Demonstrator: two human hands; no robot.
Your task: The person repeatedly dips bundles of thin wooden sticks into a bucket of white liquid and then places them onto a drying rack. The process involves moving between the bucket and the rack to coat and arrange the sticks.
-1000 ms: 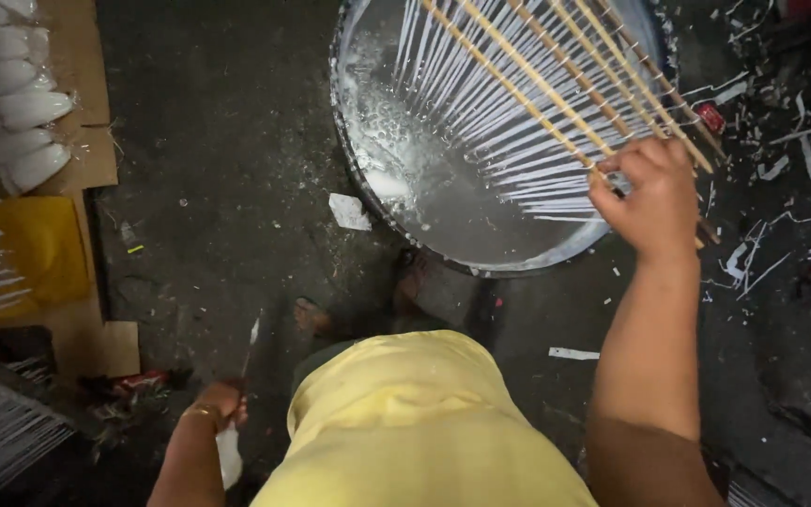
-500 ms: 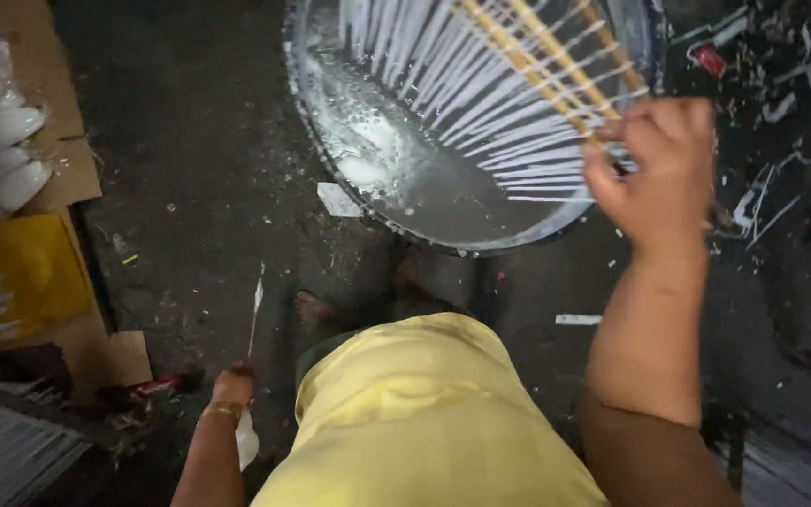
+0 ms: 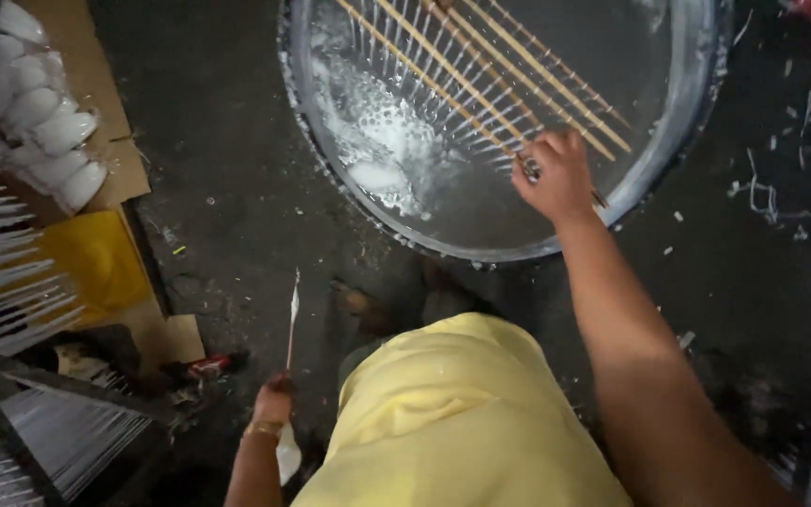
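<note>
Wooden sticks [image 3: 481,80], pale and thin, lie in a fanned bundle across the round metal basin [image 3: 678,141], running from its upper left rim down to the right hand [image 3: 551,178]. That hand is closed around the lower ends of the sticks, fingers curled tight, just inside the basin's near rim. Below the bundle, many thin white strands [image 3: 443,70] hang or lie in rows over the basin's wet grey interior. A patch of white foam [image 3: 377,155] sits at the left side of the basin's bottom.

Left hand [image 3: 274,399]: closed around the base of a single thin white-coated stick [image 3: 292,319], held roughly upright, well apart from the basin, low over the dark floor [image 3: 227,188]. A gold-coloured bangle [image 3: 262,430] shows at the wrist. A white scrap [image 3: 287,455] shows just beside the forearm; whether it is held cannot be told.

Yellow garment [image 3: 452,422] of the person fills the lower centre of the view.

Surroundings: the floor is dark and littered with white flecks, densest at the right. At the left edge, a piece of brown cardboard [image 3: 77,56] carries a heap of rounded white lumps [image 3: 44,136]. A yellow sheet [image 3: 96,258] lies just below it. Rows of thin white rods [image 3: 2,272] project from the left edge, and more lie racked at the lower left corner [image 3: 68,432].
</note>
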